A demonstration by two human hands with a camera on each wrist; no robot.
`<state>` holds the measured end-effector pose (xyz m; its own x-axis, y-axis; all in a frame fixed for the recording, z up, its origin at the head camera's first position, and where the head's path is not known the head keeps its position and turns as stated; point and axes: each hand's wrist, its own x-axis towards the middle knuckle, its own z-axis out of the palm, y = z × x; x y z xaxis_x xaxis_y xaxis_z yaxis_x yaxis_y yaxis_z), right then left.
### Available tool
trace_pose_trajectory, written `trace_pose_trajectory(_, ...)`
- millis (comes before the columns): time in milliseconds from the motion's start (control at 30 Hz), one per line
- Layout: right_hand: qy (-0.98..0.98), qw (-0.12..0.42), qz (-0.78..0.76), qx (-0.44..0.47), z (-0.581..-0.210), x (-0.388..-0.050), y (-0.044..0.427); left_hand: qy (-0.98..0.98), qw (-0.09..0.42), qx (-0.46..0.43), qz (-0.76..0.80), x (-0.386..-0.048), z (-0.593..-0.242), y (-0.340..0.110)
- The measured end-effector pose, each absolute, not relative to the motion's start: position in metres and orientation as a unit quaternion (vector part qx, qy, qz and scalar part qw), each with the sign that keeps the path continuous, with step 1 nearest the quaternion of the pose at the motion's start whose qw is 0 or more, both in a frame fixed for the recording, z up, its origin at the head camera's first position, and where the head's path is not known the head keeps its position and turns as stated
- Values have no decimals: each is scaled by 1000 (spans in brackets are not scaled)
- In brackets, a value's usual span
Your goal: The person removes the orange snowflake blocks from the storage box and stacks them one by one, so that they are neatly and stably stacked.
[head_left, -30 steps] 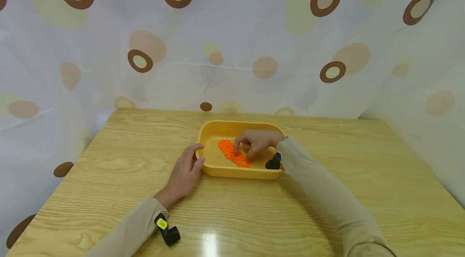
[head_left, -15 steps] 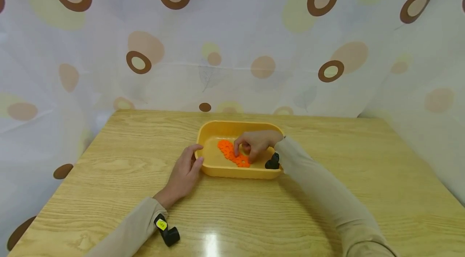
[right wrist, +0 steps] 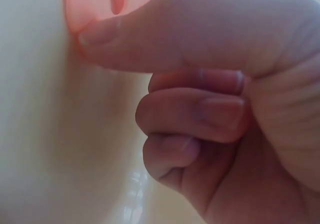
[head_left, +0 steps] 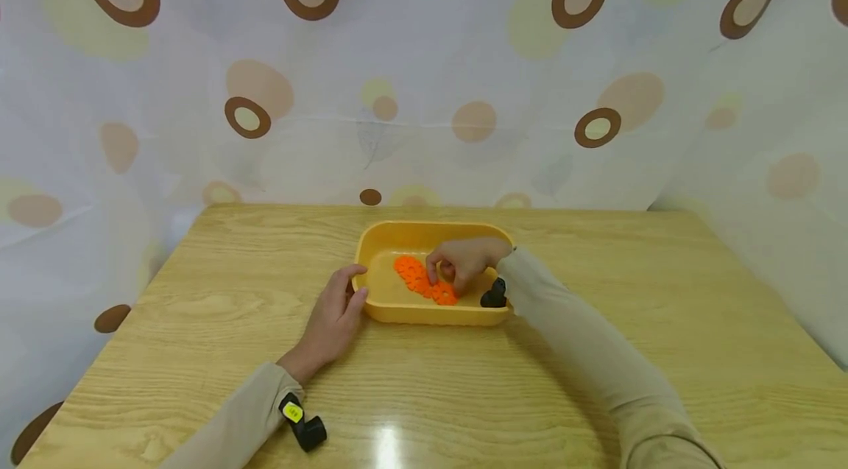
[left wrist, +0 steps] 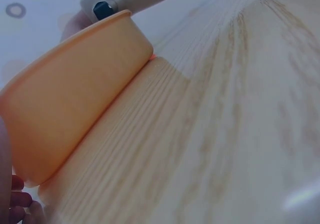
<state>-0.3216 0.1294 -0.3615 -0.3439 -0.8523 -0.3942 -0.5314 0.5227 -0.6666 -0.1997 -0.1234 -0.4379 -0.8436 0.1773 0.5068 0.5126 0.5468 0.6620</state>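
A yellow plastic basin (head_left: 430,315) stands on the table, holding a slanting row of overlapping orange notched discs (head_left: 409,267). My left hand (head_left: 333,318) grips its left rim, thumb and fingers at the edge. Inside the basin, my right hand (head_left: 464,260) reaches down to the lower end of the row, pinching a disc between thumb and index finger. In the right wrist view the thumb presses the edge of a disc (right wrist: 82,8) with a round hole, and the other fingers are curled into the palm. The index fingertip is hidden there.
The wooden table (head_left: 424,395) surrounds the basin. A patterned white curtain (head_left: 424,152) hangs behind and at both sides. Small black cameras sit at the left wrist (head_left: 305,425) and right wrist (head_left: 494,294); the right one is over the basin's right end.
The right hand and the lowest disc have shifted slightly to the right within the basin. The left hand keeps its hold on the rim. The whole head view has drifted a little.
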Motion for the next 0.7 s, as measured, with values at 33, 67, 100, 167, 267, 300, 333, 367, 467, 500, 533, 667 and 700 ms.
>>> trace_pose_trajectory(33, 790, 370, -216, -438, -362, -322, 129, -858, 194, -200, -432, -199, -438, -123)
trace_pose_trajectory(67, 790, 372, -216, -437, -363, -322, 129, -858, 193, -199, -433, -199, -439, -123)
trace_pose_trajectory(100, 790, 373, -215, -436, -363, -322, 129, -858, 192, -198, -434, -199, -439, -123)
trace_pose_trajectory(167, 792, 375, -215, -430, -363, -322, 129, -857, 191, -197, -436, -199, -439, -123)
trace_pose_trajectory(267, 797, 376, -218, -419, -362, -322, 129, -857, 191, -198, -436, -199, -439, -123)
trace_pose_trajectory(300, 798, 374, -220, -418, -362, -322, 129, -857, 191, -199, -436, -199, -439, -123)
trace_pose_trajectory(333, 798, 373, -223, -417, -362, -322, 129, -857, 193, -199, -435, -199, -439, -123)
trace_pose_trajectory(367, 798, 373, -226, -416, -361, -322, 130, -857, 194, -200, -433, -199, -439, -123)
trace_pose_trajectory(467, 795, 372, -236, -418, -361, -321, 130, -857, 196, -202, -431, -199, -438, -123)
trace_pose_trajectory(500, 794, 371, -238, -420, -361, -321, 130, -858, 196, -202, -431, -199, -438, -123)
trace_pose_trajectory(533, 792, 371, -241, -421, -361, -321, 130, -858, 195, -203, -430, -199, -438, -123)
trace_pose_trajectory(667, 789, 368, -245, -427, -361, -321, 130, -857, 196, -203, -430, -199, -438, -123)
trace_pose_trajectory(700, 788, 367, -245, -429, -361, -321, 130, -857, 197, -203, -431, -199, -438, -123)
